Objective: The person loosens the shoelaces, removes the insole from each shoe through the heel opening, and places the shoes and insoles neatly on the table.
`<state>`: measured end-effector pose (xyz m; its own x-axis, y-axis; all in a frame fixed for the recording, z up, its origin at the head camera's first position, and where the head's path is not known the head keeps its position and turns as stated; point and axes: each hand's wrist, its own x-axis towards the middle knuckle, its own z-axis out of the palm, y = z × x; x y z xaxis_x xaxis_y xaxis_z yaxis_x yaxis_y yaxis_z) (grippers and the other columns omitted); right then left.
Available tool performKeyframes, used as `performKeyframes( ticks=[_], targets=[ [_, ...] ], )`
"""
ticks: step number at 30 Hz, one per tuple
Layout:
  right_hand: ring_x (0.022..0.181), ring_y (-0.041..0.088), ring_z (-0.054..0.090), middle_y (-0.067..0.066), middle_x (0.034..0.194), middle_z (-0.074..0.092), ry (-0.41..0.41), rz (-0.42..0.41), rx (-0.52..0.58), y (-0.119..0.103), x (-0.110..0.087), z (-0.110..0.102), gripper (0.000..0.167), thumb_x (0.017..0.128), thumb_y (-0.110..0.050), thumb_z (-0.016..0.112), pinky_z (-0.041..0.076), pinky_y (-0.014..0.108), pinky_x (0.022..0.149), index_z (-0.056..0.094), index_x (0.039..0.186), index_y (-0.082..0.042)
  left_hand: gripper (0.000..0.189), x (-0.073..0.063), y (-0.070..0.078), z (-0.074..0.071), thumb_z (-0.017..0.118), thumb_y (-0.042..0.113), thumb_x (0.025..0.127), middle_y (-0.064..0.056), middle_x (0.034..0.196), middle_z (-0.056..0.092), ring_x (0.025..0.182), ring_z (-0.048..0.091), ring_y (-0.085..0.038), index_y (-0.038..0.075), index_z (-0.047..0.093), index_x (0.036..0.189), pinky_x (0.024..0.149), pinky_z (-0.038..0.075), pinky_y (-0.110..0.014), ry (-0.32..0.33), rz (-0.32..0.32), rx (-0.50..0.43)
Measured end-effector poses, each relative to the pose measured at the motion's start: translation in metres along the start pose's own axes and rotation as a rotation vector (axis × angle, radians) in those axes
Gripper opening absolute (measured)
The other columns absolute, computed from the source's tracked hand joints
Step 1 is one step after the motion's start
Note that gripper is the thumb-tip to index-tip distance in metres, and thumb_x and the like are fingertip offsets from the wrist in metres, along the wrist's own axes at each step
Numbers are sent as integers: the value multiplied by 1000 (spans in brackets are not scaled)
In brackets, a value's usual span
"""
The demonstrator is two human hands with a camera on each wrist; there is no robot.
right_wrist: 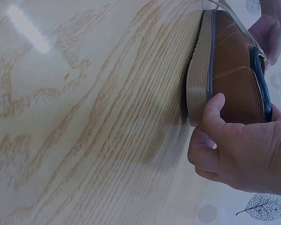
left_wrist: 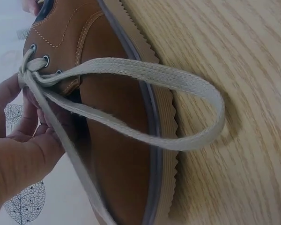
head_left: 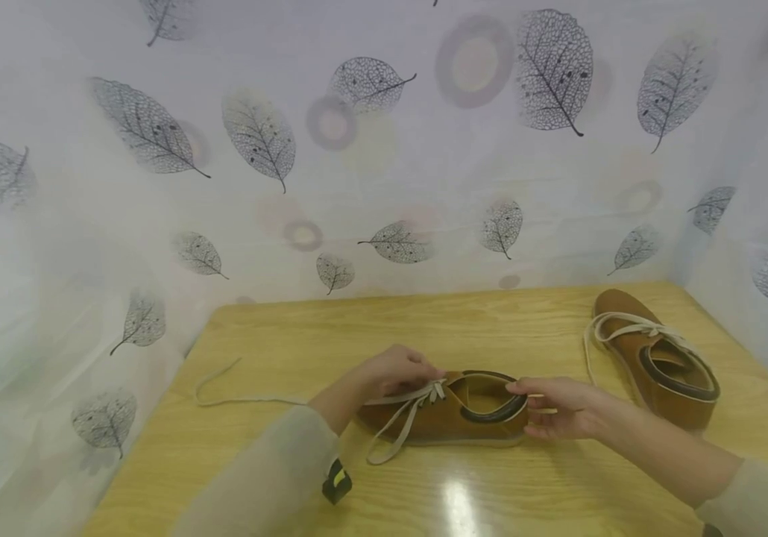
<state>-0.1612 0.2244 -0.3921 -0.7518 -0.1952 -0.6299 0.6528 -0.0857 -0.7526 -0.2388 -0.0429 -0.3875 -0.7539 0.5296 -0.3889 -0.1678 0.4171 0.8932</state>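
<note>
A brown lace-up shoe (head_left: 424,429) lies sole down across the middle of the table, toe to the left. Its dark collar (head_left: 491,414) rings the opening. My left hand (head_left: 394,373) grips the shoe over the lacing, with fingertips at the top eyelets beside the tongue. In the left wrist view a flat cream shoelace (left_wrist: 196,82) loops out over the shoe's side onto the table. At the heel, my right hand (head_left: 565,406) holds the shoe, one finger over the collar's edge and the thumb (right_wrist: 214,105) pressing the back of the heel.
A second brown shoe (head_left: 679,399) with cream laces stands at the table's right side. A long lace end (head_left: 250,400) trails left over the wooden table (head_left: 357,328). Behind and beside it hangs a white leaf-patterned curtain (head_left: 384,179).
</note>
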Motion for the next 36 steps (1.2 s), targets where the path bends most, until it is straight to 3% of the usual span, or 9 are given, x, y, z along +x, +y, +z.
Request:
performKeyframes(
  ticks=[3, 8, 12, 16, 20, 24, 27, 36],
  targets=[
    [96, 22, 43, 23, 128, 22, 1, -2, 0, 0, 0, 0, 23, 88, -18, 63, 53, 32, 82, 51, 104, -6, 21, 2, 0, 2, 64, 11, 87, -2, 81, 61, 71, 56, -11, -6, 66, 97, 69, 53, -21, 33, -27, -57],
    [95, 22, 44, 23, 128, 23, 1, -8, -7, -1, 0, 0, 24, 88, -18, 63, 54, 32, 80, 51, 105, -6, 24, 3, 0, 3, 55, 6, 92, -3, 81, 64, 68, 61, -9, -9, 63, 108, 68, 54, -19, 60, -59, -241],
    [96, 22, 44, 25, 132, 21, 0, -9, -3, -2, 1, 0, 28, 88, -18, 63, 54, 31, 81, 49, 109, -4, 27, 3, -2, 0, 49, 5, 95, -3, 85, 65, 75, 61, -9, -11, 57, 116, 70, 53, -17, 70, -43, -396],
    [98, 23, 43, 29, 139, 15, -4, -6, -9, -2, 1, 0, 37, 89, -18, 62, 53, 31, 82, 43, 117, -2, 34, 5, -3, -3, 47, 4, 97, -8, 101, 65, 92, 61, -15, -11, 48, 128, 85, 53, -23, 115, -34, -609],
    [96, 23, 44, 30, 141, 14, -14, -6, -7, -1, 1, 0, 38, 89, -18, 62, 54, 30, 81, 43, 117, -2, 38, 6, -2, -6, 51, 7, 97, -12, 111, 65, 95, 63, -16, -7, 46, 132, 99, 47, -32, 189, -33, -793],
    [93, 21, 45, 28, 137, 18, -19, -7, -7, -1, 2, 0, 36, 90, -19, 62, 54, 29, 79, 44, 116, -2, 38, 4, -1, -10, 51, 9, 97, -8, 105, 67, 104, 63, -20, -4, 47, 132, 105, 43, -36, 228, 13, -894],
    [93, 21, 45, 26, 134, 21, -21, -8, -7, 0, 2, 0, 34, 90, -19, 62, 54, 29, 79, 44, 114, -3, 40, 1, -2, -14, 50, 9, 97, -11, 110, 66, 116, 58, -24, -4, 44, 134, 108, 39, -37, 242, 56, -947],
    [91, 20, 46, 23, 128, 26, -20, -9, -9, 1, 2, -1, 24, 89, -18, 62, 54, 30, 80, 51, 105, -5, 34, -6, -12, -26, 49, 12, 98, -1, 94, 70, 96, 66, -12, -2, 48, 129, 107, 39, -37, 279, 146, -964]
  ],
)
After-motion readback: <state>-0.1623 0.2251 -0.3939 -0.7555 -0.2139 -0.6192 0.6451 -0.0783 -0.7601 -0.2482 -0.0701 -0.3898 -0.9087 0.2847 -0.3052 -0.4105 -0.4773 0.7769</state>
